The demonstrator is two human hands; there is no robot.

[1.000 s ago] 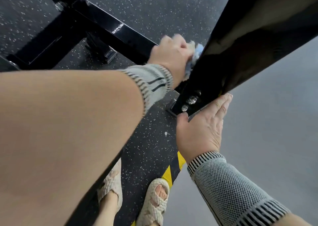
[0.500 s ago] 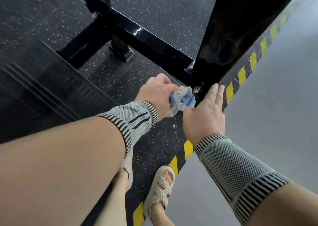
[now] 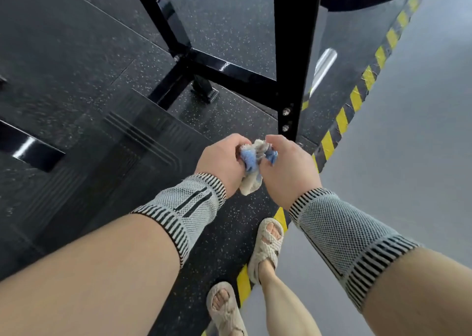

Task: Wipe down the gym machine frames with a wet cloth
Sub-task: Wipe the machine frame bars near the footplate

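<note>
both hands grip one crumpled blue-and-white wet cloth (image 3: 254, 160) at frame centre: left hand (image 3: 223, 163) curled round its 9 o'clock side, right hand (image 3: 288, 165) pinching its 3 o'clock side, clear of the glossy black steel machine upright (image 3: 293, 54) at 12 o'clock. two bolts (image 3: 286, 119) sit just above the knuckles. yellow-and-black hazard tape (image 3: 342, 121) runs toward 2 o'clock; beige woven sandals (image 3: 265, 248) at 6 o'clock. half a second earlier the right hand lay flat on the upright; now it has come off onto the cloth.
</note>
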